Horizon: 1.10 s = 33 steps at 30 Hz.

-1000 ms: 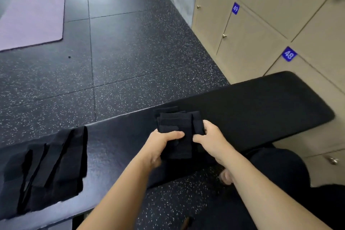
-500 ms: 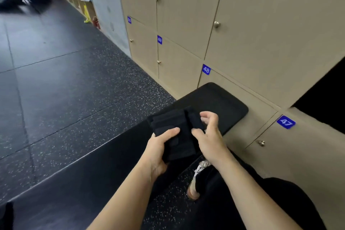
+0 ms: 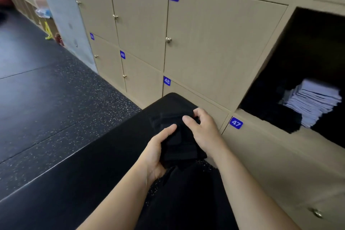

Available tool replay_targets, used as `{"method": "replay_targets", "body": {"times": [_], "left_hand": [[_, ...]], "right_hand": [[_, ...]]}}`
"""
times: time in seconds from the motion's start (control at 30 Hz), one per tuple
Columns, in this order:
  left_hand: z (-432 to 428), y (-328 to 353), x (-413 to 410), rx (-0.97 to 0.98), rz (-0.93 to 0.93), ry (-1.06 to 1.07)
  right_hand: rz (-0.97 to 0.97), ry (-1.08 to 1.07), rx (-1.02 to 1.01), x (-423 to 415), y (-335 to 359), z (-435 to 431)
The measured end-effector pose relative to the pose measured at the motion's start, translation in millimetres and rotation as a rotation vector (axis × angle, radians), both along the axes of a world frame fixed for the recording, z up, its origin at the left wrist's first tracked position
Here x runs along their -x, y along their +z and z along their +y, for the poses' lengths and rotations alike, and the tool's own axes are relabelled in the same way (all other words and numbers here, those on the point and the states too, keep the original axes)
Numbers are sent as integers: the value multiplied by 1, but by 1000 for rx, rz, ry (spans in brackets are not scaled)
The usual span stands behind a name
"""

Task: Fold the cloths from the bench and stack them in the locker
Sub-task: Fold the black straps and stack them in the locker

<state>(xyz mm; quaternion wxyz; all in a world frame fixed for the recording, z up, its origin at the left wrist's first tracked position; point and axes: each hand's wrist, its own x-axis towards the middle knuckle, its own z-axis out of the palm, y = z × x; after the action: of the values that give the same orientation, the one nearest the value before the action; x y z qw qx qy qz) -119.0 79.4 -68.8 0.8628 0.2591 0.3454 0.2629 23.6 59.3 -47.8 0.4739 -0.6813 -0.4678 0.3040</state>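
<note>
A folded black cloth [image 3: 177, 140] is held between both hands above the near end of the black padded bench [image 3: 78, 179]. My left hand [image 3: 158, 147] grips its near left side, thumb on top. My right hand [image 3: 203, 129] pinches its far right edge with curled fingers. An open locker [image 3: 306, 65] at the right holds a stack of folded light grey cloths [image 3: 315, 102] with dark folded cloths [image 3: 276, 114] in front of it.
Shut beige locker doors numbered 33 [image 3: 220, 46], 48 and 47 [image 3: 236, 123] fill the wall ahead, each with a round knob. Dark speckled rubber floor [image 3: 46, 99] lies to the left. My dark-clothed legs [image 3: 186, 201] are below the hands.
The view has swung right from the bench toward the lockers, and the open locker has come into sight. Both hands have lifted the folded cloth off the bench and carried it rightward.
</note>
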Motion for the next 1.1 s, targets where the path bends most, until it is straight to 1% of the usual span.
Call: {"method": "replay_targets", "body": {"times": [0.07,0.17,0.3,0.57,0.67,0.73,0.83,1.0,1.1], "left_hand": [[-3,1,-17,-22,-2,-17],[-8,0,-45,-68,50,-8],[-17,2,-87,-62,85,-9],[-33,-2,-168,-72,92,-55],[-35,-6,-191,-76,108,-83],[-33,-10,-204,-69,122,-97],[-30,-14,-222,-55,145,-100],[-25,-17,-252,-93,172,-134],[-20,-23,-266,-105,176,-134]], "right_hand": [[74,-102,-25,-13,-2,-8],[174,-289,-83,-35,-6,-20],[264,-463,-154,-68,-6,-37],[283,-778,-278,-141,-12,-67],[236,-775,-228,-171,-16,-77],[171,-715,-145,-192,-20,-81],[176,-590,-29,-217,-22,-81],[85,-513,76,-254,-13,-79],[80,-475,153,-277,-8,-82]]}}
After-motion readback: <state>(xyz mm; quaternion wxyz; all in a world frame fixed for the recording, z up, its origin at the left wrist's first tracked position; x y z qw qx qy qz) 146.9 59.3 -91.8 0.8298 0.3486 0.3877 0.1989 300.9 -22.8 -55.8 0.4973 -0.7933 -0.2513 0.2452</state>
